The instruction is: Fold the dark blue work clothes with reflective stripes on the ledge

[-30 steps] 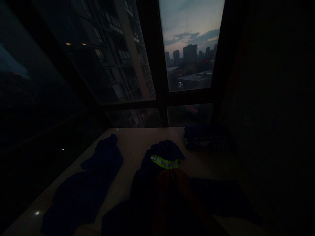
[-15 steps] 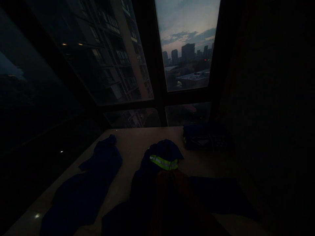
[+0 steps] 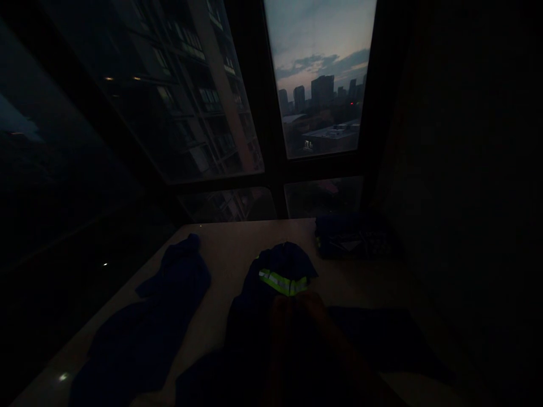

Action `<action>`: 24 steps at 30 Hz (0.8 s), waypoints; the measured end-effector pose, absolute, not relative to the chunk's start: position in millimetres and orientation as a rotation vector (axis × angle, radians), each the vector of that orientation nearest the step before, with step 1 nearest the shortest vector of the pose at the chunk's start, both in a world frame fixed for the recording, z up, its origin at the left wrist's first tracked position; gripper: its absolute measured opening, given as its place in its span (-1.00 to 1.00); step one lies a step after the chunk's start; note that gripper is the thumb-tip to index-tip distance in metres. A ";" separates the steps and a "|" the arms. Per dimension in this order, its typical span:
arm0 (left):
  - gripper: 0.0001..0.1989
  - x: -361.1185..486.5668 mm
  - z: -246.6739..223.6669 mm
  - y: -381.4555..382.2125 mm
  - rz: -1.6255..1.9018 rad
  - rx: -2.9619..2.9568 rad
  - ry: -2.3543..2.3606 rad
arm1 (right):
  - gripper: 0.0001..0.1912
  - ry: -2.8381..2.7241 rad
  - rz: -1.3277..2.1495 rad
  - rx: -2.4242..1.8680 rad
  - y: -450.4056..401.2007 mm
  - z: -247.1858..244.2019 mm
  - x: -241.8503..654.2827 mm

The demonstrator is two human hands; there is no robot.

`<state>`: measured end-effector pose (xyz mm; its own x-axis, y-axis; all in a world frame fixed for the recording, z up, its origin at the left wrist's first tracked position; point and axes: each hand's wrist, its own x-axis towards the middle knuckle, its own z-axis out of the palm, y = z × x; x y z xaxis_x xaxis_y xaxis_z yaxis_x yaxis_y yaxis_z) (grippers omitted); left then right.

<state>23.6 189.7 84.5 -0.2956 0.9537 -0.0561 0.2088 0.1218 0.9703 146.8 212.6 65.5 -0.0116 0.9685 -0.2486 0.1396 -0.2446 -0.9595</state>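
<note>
Head view: from my remote seat, the window frame [image 3: 275,180] sits slightly further left than a second ago, and the two hands look dimmer. The dark-blue garment [image 3: 250,308] lies crumpled mid-table, its far end rounded like a hood, much as before. One yellow-green band [image 3: 280,282] with a greyish, shiny middle stripe crosses it. Left hand [image 3: 281,311] and right hand [image 3: 313,305] meet the band's near edge side by side, fingers drawn in; it's too dark for me to tell whether they pinch the fabric. I count two more blue cloth items: a limp, matte one [image 3: 144,330] spread flat on the left, and a folded bundle [image 3: 356,240] with pale angular markings at the far right. All rest on one smooth, pale tabletop [image 3: 227,249].
</note>
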 end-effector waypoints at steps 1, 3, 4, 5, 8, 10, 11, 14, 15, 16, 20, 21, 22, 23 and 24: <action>-0.78 23.8 84.6 191.0 1.211 1.186 1.641 | -0.70 -1.208 1.350 -1.483 213.5 66.4 148.0; -0.77 23.6 85.4 193.2 1.150 1.252 1.647 | -0.68 -1.223 1.329 -1.492 212.0 67.7 150.7; -0.75 22.9 86.5 194.2 1.113 1.286 1.651 | -0.67 -1.230 1.308 -1.507 210.2 67.9 152.4; -0.75 21.6 88.2 195.2 1.071 1.323 1.654 | -0.66 -1.233 1.280 -1.530 208.2 67.7 154.6; -0.83 12.8 97.7 200.3 0.949 1.437 1.680 | -0.59 -1.211 1.168 -1.638 205.1 66.9 164.8; -0.79 3.6 108.6 207.9 0.896 1.489 1.753 | -0.53 -1.188 1.073 -1.724 208.4 68.2 174.2; -0.74 -1.1 115.5 213.8 0.881 1.509 1.807 | -0.50 -1.183 1.020 -1.765 212.2 70.1 179.1; -0.64 -10.5 140.4 241.0 0.843 1.573 1.983 | -0.51 -1.229 0.862 -1.848 232.7 81.8 190.6; -0.63 -10.7 149.1 253.3 0.822 1.603 2.032 | -0.53 -1.267 0.821 -1.864 242.2 87.1 192.3; -0.63 -8.9 157.2 266.9 0.795 1.637 2.071 | -0.55 -1.312 0.788 -1.877 252.7 92.6 192.6; -0.52 12.5 176.9 325.1 0.625 1.762 2.145 | -0.58 -1.485 0.705 -1.948 295.3 109.3 181.9; -0.48 18.8 177.7 337.6 0.574 1.781 2.152 | -0.57 -1.518 0.694 -1.966 303.7 111.0 177.8; -0.46 24.3 177.0 348.1 0.518 1.793 2.156 | -0.56 -1.547 0.688 -1.984 310.5 111.6 174.0; -0.45 28.4 175.1 356.3 0.460 1.803 2.152 | -0.57 -1.571 0.690 -1.999 315.7 111.3 170.8; -0.46 30.6 172.4 362.2 0.400 1.811 2.140 | -0.58 -1.595 0.699 -2.010 319.2 110.3 168.4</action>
<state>30.6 362.2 172.4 -0.1539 0.9866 -0.0544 0.9004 0.1626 0.4034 168.4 319.2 110.3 0.1915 0.9767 -0.0965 0.7327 -0.2077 -0.6481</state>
